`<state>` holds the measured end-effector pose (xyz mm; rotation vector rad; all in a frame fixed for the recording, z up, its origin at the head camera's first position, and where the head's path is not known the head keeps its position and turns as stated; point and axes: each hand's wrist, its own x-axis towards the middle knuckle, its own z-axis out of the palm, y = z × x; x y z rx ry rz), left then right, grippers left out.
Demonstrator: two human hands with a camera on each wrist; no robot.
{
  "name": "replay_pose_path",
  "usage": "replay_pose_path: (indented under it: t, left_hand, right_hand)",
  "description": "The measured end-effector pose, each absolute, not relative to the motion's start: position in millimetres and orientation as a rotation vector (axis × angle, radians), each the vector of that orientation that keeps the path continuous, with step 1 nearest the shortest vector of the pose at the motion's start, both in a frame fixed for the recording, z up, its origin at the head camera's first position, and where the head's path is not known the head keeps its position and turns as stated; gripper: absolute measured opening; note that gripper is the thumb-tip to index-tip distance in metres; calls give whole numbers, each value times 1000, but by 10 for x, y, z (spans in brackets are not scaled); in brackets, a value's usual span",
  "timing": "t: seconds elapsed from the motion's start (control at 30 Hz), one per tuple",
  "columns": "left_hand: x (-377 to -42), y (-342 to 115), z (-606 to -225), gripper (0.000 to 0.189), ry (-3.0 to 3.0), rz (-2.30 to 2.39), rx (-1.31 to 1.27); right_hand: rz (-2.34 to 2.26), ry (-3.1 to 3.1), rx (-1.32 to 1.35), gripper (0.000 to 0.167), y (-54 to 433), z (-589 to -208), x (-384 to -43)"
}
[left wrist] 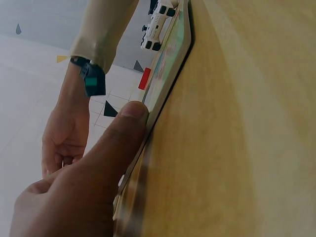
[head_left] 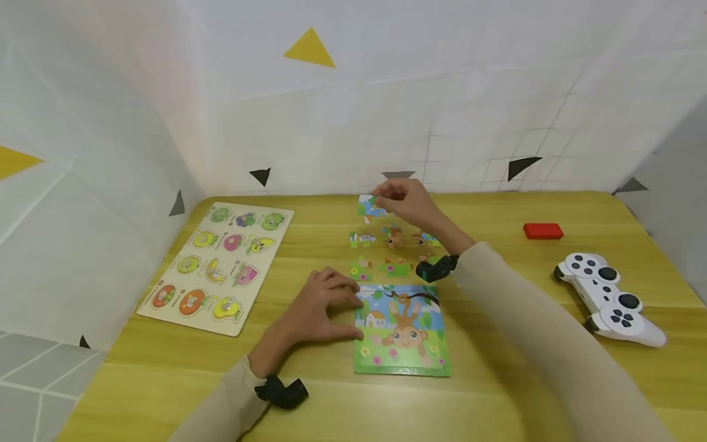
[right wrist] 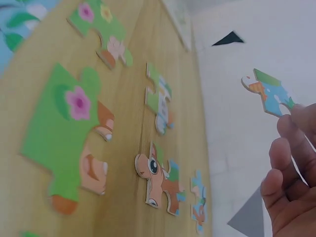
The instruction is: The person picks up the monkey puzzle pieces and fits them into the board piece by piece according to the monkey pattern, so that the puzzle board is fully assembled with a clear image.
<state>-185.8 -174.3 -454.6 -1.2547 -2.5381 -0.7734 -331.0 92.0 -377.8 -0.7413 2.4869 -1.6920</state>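
Observation:
Between thumb and fingers, my right hand (head_left: 409,201) pinches a jigsaw piece (right wrist: 272,95), raised above the tabletop at the back; it shows blue sky and a bit of orange roof. Below that hand, several loose jigsaw pieces (head_left: 396,266) lie in rows, with green grass, pink flowers and parts of a brown monkey on them. Closer to me is a square puzzle board (head_left: 402,370) picturing a monkey hanging by its tail. Fingers loosely bent, my left hand (head_left: 323,307) rests at the board's left edge, its thumb (left wrist: 133,111) touching the side.
A wooden fruit peg puzzle (head_left: 223,270) lies on the left of the table. On the right are a red block (head_left: 543,231) and a white game controller (head_left: 610,301). Behind the wooden table (head_left: 309,405) hangs a pale sheet (head_left: 353,123) with triangles.

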Motion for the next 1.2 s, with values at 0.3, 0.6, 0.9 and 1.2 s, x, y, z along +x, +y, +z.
replay_pose_path:
  t: [0.3, 0.6, 0.9, 1.2]
  left_hand:
    - [-1864, -1742, -4540, 47, -2548, -783, -1257]
    - [-1871, -1742, -4559, 46, -2544, -776, -1259]
    - [-1871, -1737, -4534, 47, -2562, -766, -1247]
    - [-1857, -1727, -4523, 46, -2562, -782, -1227]
  right_hand:
    - [-1727, 2409, -736, 24, 1139, -3754, -2968]
    - [-1709, 2336, -711, 24, 1275, -3883, -2659]
    - [-1636, 2258, -723, 19, 1257, -4075, -2380]
    - [-1494, 2297, -784, 15, 1157, -4134, -2192]
